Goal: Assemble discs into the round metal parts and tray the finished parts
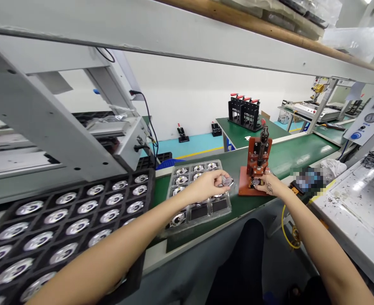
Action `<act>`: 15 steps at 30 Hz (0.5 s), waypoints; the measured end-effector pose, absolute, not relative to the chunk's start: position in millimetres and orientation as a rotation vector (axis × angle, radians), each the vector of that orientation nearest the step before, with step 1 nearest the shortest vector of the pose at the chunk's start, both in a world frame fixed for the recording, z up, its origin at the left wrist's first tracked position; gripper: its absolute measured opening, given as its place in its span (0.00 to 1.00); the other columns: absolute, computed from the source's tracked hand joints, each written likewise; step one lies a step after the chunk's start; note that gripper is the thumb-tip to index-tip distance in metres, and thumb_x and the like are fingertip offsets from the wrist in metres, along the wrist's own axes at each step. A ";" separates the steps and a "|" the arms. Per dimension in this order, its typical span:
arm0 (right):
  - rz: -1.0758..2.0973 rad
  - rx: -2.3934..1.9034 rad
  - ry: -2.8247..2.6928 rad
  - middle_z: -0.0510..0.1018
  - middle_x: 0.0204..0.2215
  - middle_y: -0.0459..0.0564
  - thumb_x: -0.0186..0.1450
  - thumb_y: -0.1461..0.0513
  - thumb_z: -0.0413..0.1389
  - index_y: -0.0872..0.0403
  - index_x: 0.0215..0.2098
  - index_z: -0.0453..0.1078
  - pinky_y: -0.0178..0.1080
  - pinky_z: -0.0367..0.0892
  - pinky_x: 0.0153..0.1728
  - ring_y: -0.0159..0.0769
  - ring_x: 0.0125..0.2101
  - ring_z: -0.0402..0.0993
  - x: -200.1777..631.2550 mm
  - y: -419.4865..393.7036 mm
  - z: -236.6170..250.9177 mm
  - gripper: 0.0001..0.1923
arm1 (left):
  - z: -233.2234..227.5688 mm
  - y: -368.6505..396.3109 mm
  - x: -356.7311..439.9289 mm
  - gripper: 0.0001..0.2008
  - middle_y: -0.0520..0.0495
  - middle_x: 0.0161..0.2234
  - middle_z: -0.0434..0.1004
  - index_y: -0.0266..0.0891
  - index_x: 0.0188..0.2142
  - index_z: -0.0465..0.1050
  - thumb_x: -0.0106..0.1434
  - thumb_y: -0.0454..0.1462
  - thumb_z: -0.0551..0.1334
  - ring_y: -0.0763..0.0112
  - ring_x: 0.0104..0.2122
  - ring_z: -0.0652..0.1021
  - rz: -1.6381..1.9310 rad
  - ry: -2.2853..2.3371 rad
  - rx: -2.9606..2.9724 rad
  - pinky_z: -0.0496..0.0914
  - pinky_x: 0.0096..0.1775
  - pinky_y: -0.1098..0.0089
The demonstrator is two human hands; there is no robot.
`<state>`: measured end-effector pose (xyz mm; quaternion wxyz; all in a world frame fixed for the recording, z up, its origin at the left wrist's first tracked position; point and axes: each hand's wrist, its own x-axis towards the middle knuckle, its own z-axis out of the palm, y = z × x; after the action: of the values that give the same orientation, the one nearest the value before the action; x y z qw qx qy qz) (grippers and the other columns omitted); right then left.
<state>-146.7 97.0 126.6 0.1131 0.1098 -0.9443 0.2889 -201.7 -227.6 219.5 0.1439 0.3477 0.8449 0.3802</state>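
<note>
My left hand is closed in a pinch on a round silver metal part with dark markings on its face. It is raised over the right edge of a clear plastic tray, whose square pockets hold several similar shiny round parts. At the base of a red-brown toggle press, my right hand has its thumb and fingers closed around another round part in the fixture. Some of those fingers are hidden by the press and the hand itself.
A black foam tray of shiny round parts lies at left. Under everything runs a green belt. A phone-like device and white cloth lie at right, near a control box. A shelf beam crosses overhead.
</note>
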 end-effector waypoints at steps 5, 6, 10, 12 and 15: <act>0.889 0.237 -2.687 0.84 0.34 0.53 0.67 0.50 0.65 0.52 0.35 0.82 0.44 0.76 0.46 0.46 0.38 0.81 -128.0 116.6 159.4 0.14 | 235.2 -257.0 -191.4 0.22 0.60 0.25 0.54 0.40 0.48 0.78 0.60 0.50 0.68 0.73 0.24 0.61 1.179 2.472 0.963 0.58 0.31 0.72; 0.889 0.185 -2.652 0.82 0.31 0.53 0.71 0.46 0.61 0.52 0.33 0.81 0.45 0.76 0.44 0.46 0.36 0.80 -127.8 124.5 172.6 0.20 | 239.7 -262.6 -189.4 0.21 0.60 0.26 0.54 0.41 0.48 0.79 0.60 0.50 0.68 0.73 0.24 0.61 1.196 2.498 0.960 0.58 0.31 0.72; 0.896 0.004 -2.469 0.85 0.42 0.62 0.78 0.36 0.39 0.56 0.45 0.81 0.52 0.72 0.53 0.53 0.48 0.80 -158.5 145.9 246.8 0.40 | 257.4 -264.1 -179.4 0.20 0.56 0.29 0.61 0.41 0.47 0.81 0.61 0.50 0.69 0.70 0.28 0.67 1.300 2.603 1.053 0.64 0.33 0.70; 0.935 0.000 -2.439 0.84 0.49 0.63 0.77 0.33 0.33 0.58 0.55 0.79 0.53 0.71 0.57 0.52 0.53 0.80 -185.7 140.7 289.0 0.47 | 262.6 -250.9 -172.6 0.18 0.53 0.33 0.67 0.42 0.47 0.81 0.61 0.48 0.70 0.68 0.32 0.71 1.346 2.607 1.159 0.68 0.37 0.68; 0.967 0.220 -2.328 0.84 0.43 0.61 0.76 0.35 0.18 0.64 0.62 0.74 0.50 0.74 0.51 0.45 0.46 0.84 -206.5 111.5 340.2 0.57 | 264.5 -230.1 -161.6 0.16 0.48 0.42 0.75 0.43 0.47 0.80 0.62 0.45 0.69 0.65 0.39 0.76 1.367 2.551 1.306 0.73 0.45 0.63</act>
<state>-206.5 111.5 340.2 0.3007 0.0831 -0.8774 0.3646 -161.6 -230.1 264.5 -0.0166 0.4113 0.8033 0.4305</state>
